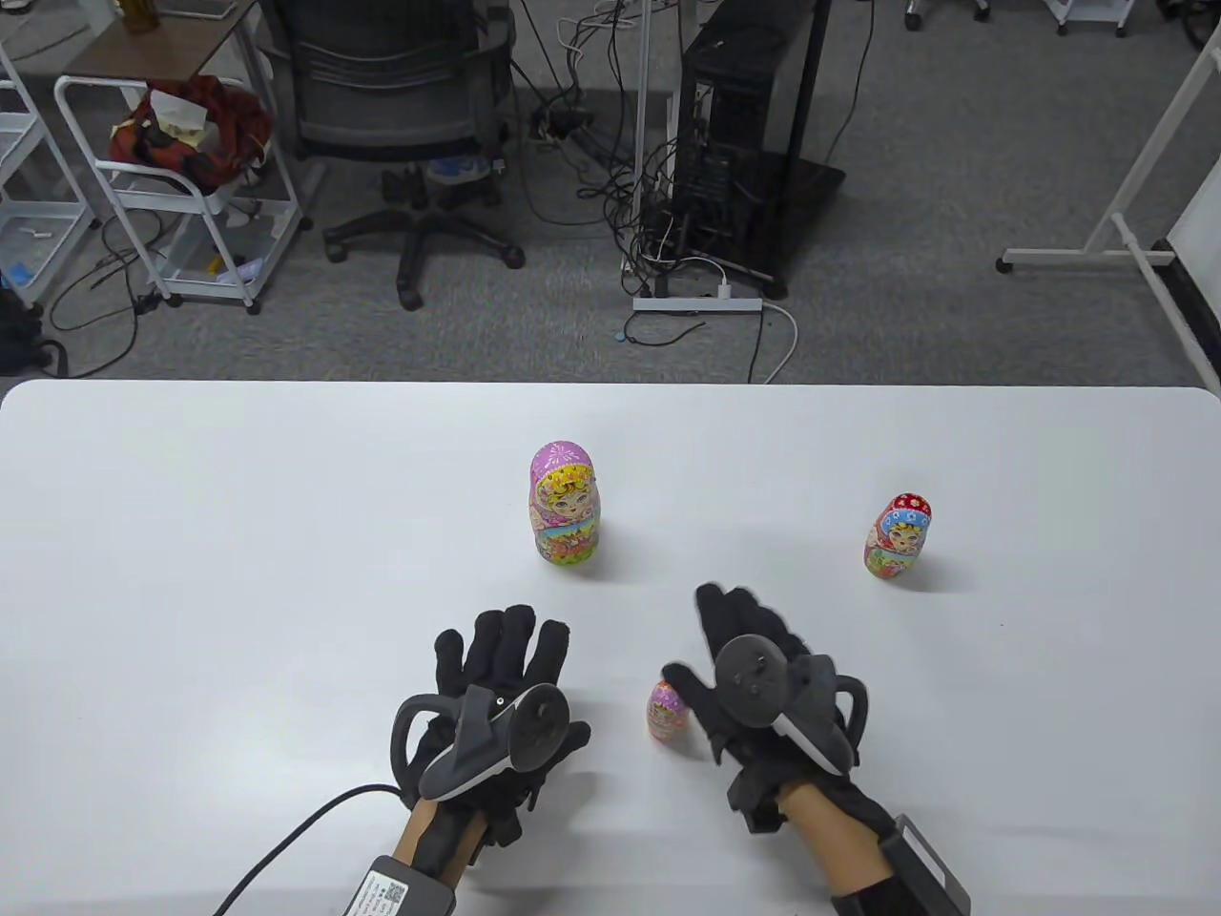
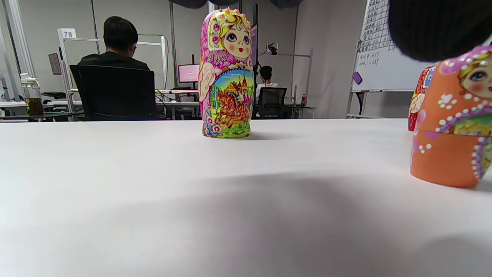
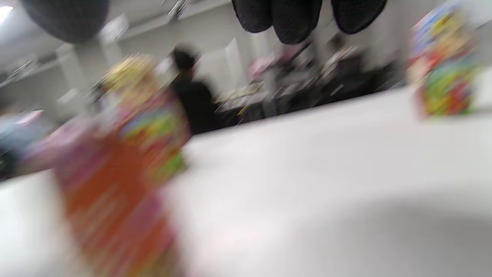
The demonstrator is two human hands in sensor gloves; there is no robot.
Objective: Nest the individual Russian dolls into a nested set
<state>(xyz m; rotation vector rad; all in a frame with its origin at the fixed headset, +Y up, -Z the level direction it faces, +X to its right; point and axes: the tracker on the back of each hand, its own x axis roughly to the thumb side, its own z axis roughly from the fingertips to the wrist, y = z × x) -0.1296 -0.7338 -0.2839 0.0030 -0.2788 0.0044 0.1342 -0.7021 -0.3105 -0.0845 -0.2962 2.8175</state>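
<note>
The small doll (image 1: 667, 710) stands at six o'clock, beside the right hand (image 1: 763, 687), whose spread fingers hold nothing. The left hand (image 1: 501, 706) rests flat, empty. Pinch the doll's top gently, keeping it upright.

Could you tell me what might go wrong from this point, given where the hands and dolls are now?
1. The right hand is right beside the small doll, possibly touching it; a sideways brush could tip it.
2. The tall pink doll is slim and upright, so a careless reach might topple it.
3. The red doll stands far right, perhaps an awkward stretch.
</note>
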